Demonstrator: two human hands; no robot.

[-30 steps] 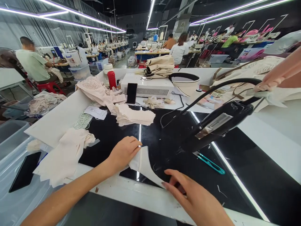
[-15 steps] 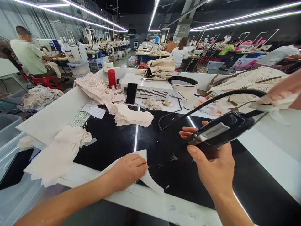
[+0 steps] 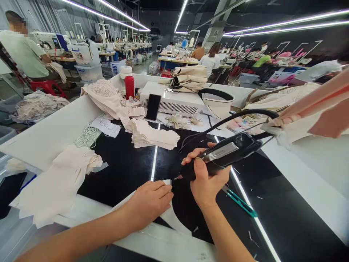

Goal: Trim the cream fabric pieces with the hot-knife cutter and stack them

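Lowered since the earlier frame, the black cutting tool (image 3: 229,153) is gripped by the right hand (image 3: 207,178), its tip beside the pale fabric piece (image 3: 166,213) pressed flat-fingered by the left hand (image 3: 149,200) at the black table's (image 3: 128,163) near edge, bare surface rightward.

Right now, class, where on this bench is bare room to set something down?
Bare: black top between the cut-piece stack and left hand; also beyond the teal snips. Crowded: the back by the white box.
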